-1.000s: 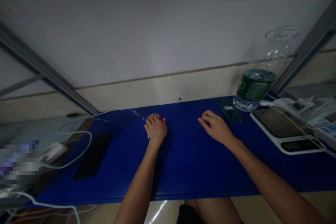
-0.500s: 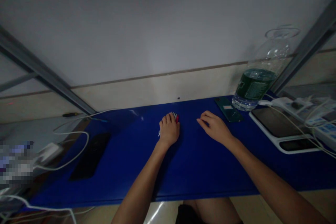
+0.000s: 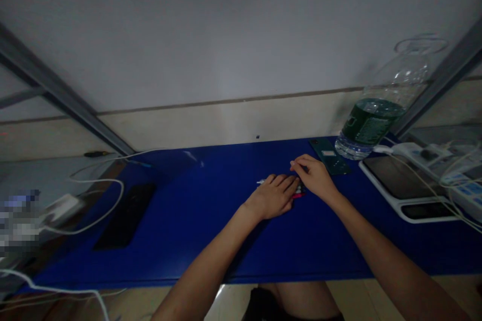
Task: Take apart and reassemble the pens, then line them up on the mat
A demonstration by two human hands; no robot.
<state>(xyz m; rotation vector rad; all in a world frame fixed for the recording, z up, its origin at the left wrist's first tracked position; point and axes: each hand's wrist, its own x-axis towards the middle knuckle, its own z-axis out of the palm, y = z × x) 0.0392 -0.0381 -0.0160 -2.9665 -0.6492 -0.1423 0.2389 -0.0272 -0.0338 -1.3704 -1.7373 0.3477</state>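
My left hand (image 3: 271, 197) lies palm down over a small bunch of pens on the blue tabletop, fingers closed around it. Red and dark pen ends (image 3: 299, 194) stick out past its fingertips on the right. A thin whitish pen tip (image 3: 260, 182) shows at the left; the rest of the bunch is hidden under the hand. Just right of the pens is my right hand (image 3: 313, 176), its fingers curled and the thumb drawn close to the fingertips. Nothing shows between them.
A dark green phone (image 3: 330, 156) lies behind my right hand, beside a large water bottle (image 3: 371, 123). A kitchen scale (image 3: 408, 185) and a power strip with cables (image 3: 425, 153) are at the right. On the left lie a black flat object (image 3: 126, 215) and a white cable (image 3: 121, 193).
My left hand has slid right and turned, carrying the pens, which now point sideways towards my right hand. The right hand has moved slightly right in the view, its thumb and fingers closer together.
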